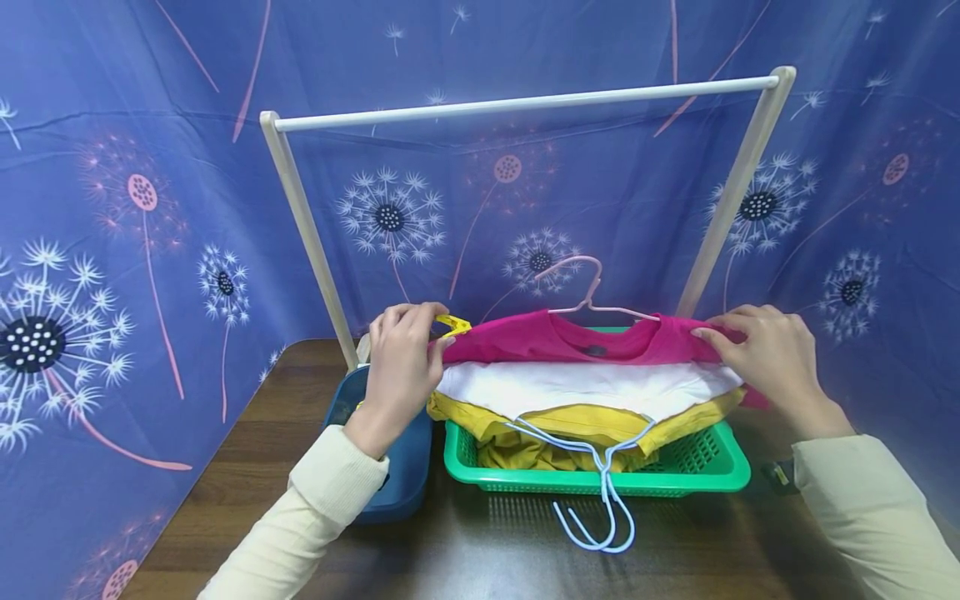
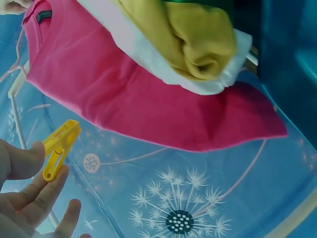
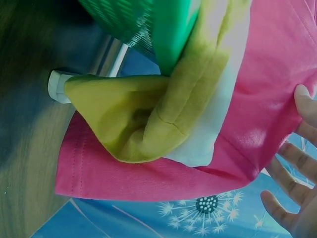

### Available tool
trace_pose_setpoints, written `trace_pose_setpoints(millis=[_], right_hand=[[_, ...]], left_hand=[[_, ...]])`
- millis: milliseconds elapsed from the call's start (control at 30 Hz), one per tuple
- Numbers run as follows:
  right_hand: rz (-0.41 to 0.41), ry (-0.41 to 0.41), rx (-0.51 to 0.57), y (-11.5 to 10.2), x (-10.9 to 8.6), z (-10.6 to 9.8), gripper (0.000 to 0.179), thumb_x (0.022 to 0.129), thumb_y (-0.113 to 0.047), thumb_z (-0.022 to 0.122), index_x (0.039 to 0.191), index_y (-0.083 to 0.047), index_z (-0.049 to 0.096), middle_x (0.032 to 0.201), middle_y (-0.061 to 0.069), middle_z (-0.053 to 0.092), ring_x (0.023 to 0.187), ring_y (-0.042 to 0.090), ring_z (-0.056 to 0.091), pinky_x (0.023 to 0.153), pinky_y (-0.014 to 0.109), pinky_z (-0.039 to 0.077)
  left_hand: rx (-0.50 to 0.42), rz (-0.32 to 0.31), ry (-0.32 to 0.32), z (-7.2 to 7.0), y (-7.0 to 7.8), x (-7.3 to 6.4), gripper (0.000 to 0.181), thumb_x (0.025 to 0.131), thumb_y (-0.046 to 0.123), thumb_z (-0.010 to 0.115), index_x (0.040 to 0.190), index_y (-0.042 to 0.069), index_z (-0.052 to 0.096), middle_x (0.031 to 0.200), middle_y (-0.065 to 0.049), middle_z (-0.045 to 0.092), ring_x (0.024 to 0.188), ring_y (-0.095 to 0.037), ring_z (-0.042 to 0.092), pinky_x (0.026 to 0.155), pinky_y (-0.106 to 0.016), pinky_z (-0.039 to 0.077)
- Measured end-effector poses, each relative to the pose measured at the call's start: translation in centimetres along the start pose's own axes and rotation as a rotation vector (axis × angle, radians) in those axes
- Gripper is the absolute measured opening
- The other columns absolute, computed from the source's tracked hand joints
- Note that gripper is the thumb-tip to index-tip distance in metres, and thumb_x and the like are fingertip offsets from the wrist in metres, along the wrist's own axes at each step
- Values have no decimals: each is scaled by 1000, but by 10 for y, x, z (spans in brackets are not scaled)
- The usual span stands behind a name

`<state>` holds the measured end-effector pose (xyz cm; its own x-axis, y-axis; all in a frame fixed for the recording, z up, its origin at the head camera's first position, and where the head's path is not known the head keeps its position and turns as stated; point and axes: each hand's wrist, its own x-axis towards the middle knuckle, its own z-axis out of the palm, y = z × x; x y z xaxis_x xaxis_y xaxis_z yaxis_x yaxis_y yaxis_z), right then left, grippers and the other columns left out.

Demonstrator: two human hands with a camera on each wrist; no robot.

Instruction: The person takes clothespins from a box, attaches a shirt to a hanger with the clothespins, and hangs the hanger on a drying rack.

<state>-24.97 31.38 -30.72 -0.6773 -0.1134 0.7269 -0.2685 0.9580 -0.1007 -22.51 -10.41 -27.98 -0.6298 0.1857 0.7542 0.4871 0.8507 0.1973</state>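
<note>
In the head view, a pink shirt point(image 1: 510, 340) on a pink hanger point(image 1: 589, 302) lies at the back of a clothes pile. My left hand point(image 1: 405, 358) pinches a yellow clothespin point(image 2: 61, 146) between thumb and fingers, beside the shirt's left shoulder. The left wrist view shows the clothespin apart from the cloth. My right hand point(image 1: 776, 358) holds the pink shirt's right shoulder, thumb in front and fingers behind. In front of the pink shirt lie a white shirt point(image 1: 585, 382) and a yellow shirt point(image 1: 468, 412), with blue hangers point(image 1: 600, 467) whose hooks point toward me.
A green basket point(image 1: 585, 482) stands under the clothes on the wooden table point(image 1: 480, 558). To its left is a dark blue bin point(image 1: 412, 475), partly hidden by my left arm. A rack with a white bar point(image 1: 525, 104) rises behind, before a blue patterned curtain point(image 1: 480, 50).
</note>
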Motion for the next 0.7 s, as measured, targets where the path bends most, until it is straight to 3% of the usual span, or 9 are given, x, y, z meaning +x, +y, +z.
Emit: trace_pose_setpoints(millis=[267,700], right_hand=[[-6,10,-3,0,0,0,25,72,-24,73,86,-3,72,83,20,67,78,36,56,64,47,35],[-14,28,5,-1,0,0,24,71,-23,74,85,-3,73,82,19,67,78,35,57,66,49,37]], left_hand=[[-16,48,68,6,9,6,23,76,3,68,97,10,63,95,-3,67,101,-26,53,91,-46,34],[-47,64,70,16,12,13,19,76,0,66,92,10,63,93,-1,67,100,-21,52,90,-42,37]])
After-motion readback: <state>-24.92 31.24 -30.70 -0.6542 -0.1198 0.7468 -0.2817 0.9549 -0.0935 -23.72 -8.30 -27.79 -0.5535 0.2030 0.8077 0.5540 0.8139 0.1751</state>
